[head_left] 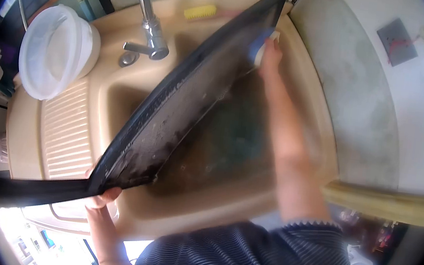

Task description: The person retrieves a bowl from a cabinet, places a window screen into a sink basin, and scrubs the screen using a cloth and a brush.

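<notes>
The black-framed screen (190,96) is held slanted over the sink (215,193), its near corner clamped by the left hand's (102,198) fingers; a blue-and-white sponge (257,52) is gripped by the right hand's (271,55).

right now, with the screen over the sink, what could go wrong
The mesh screen slants over the sink; only the left grip clearly supports it, so it might slip. It appears close to the tap, so turning it could cause a knock. The right grip holds the sponge at the screen; pressing hard might damage it.
</notes>
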